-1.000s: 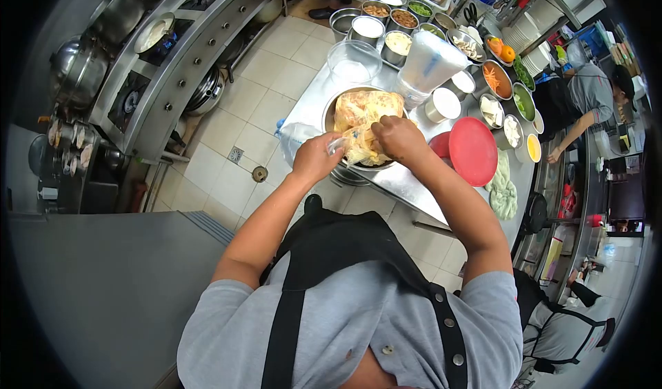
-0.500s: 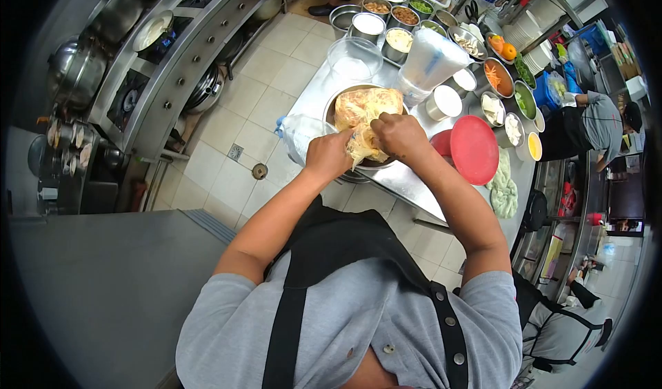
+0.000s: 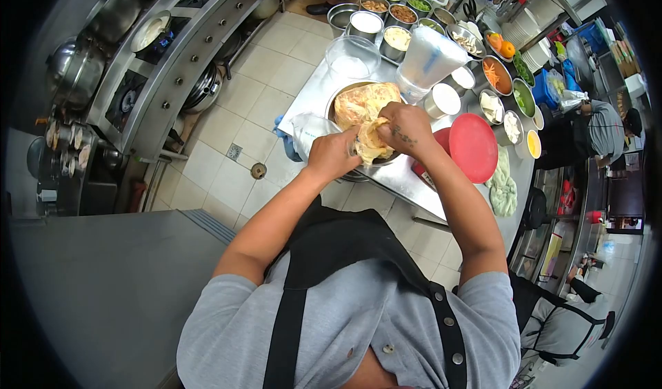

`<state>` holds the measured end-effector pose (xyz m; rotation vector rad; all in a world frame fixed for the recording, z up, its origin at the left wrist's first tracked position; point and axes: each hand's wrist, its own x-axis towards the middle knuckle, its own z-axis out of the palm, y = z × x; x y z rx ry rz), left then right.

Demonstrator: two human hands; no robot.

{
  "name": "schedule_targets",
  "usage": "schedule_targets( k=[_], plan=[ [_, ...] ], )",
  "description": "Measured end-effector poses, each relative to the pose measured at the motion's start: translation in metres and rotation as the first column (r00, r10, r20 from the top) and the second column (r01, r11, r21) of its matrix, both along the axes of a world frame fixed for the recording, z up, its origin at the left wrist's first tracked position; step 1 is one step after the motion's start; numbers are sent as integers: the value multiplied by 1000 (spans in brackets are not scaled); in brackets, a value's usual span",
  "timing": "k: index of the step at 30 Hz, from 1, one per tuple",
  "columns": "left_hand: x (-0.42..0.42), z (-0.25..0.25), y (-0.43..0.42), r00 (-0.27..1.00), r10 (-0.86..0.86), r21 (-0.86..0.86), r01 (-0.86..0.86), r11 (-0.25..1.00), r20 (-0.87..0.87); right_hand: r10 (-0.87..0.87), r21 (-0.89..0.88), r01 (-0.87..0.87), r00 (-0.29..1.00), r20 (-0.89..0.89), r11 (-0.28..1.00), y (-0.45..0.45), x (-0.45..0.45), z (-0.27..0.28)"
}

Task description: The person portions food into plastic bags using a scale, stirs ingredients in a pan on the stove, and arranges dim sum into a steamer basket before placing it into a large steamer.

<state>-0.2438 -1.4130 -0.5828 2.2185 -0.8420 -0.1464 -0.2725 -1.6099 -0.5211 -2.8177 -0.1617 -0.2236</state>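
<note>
A metal bowl (image 3: 332, 106) near the table's corner holds a plastic bag of yellow-orange food (image 3: 365, 103). Over the bowl's near side, the bag's gathered yellowish neck (image 3: 373, 143) is between my two hands. My left hand (image 3: 334, 155) grips it from the left with bent fingers. From the right, my right hand (image 3: 407, 128) is closed on the top of the same neck. A clear plastic bag (image 3: 310, 128) lies at the table edge beside my left hand, with a blue cloth or glove (image 3: 288, 143) hanging by it.
Beyond the bowl are a clear plastic tub (image 3: 352, 57), a tall clear container (image 3: 429, 57) and several metal tins of ingredients. A red oval lid (image 3: 474, 148) and a green cloth (image 3: 503, 186) lie right. Stoves (image 3: 127, 99) line the left; two co-workers are at right.
Both hands have shifted slightly, and the bag's neck is now bunched up between them. The blue item at the table edge shows more. One co-worker at right has moved.
</note>
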Motion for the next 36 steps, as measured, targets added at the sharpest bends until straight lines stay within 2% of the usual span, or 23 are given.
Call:
schedule_targets(
  k=[3,9,12,15,18,19,22,23,24,26,27,31,34,36],
  plan=[
    [5,-14,-5,999,36,25,-35,999,-31,-34,-28,34,999,0,999,2,0,7],
    [6,-34,-3,995,70,-66,-65,996,70,-145,72,145,989,1,987,-3,-6,17],
    [6,-23,0,996,59,-45,-62,997,-66,-178,169,165,982,66,972,-15,2,12],
    [6,-11,0,984,60,-18,-64,998,-170,-313,222,345,935,-169,912,-31,22,6],
    [6,-16,-5,978,90,-52,-102,993,-188,-309,340,380,919,-244,860,-36,23,-21],
    [7,-14,-7,977,87,-48,-98,994,-192,-225,357,307,941,-252,882,-35,17,-21],
    [7,-16,-6,978,79,-73,-94,993,-191,-87,145,125,966,-244,982,-12,-3,4],
    [9,-23,-6,983,67,-108,-86,990,-173,-73,63,99,941,-331,993,-3,-4,17],
    [10,-26,-7,987,51,-143,-73,987,-152,-56,-1,59,942,-330,998,0,-2,11],
    [12,-18,4,980,74,-216,-114,970,-187,-25,-131,-19,946,-324,991,1,4,-7],
    [16,-14,14,975,85,-250,-135,959,-203,-2,-115,-38,945,-326,993,0,6,-15],
    [45,-28,63,898,336,-169,-392,905,-283,21,-39,-32,966,-259,999,-8,5,-36],
    [51,-13,81,765,430,-193,-570,799,-479,0,35,8,975,-221,999,-11,2,-24],
    [48,2,85,683,390,-262,-646,717,-618,-44,29,52,975,-219,998,-14,-2,-1]
  ],
)
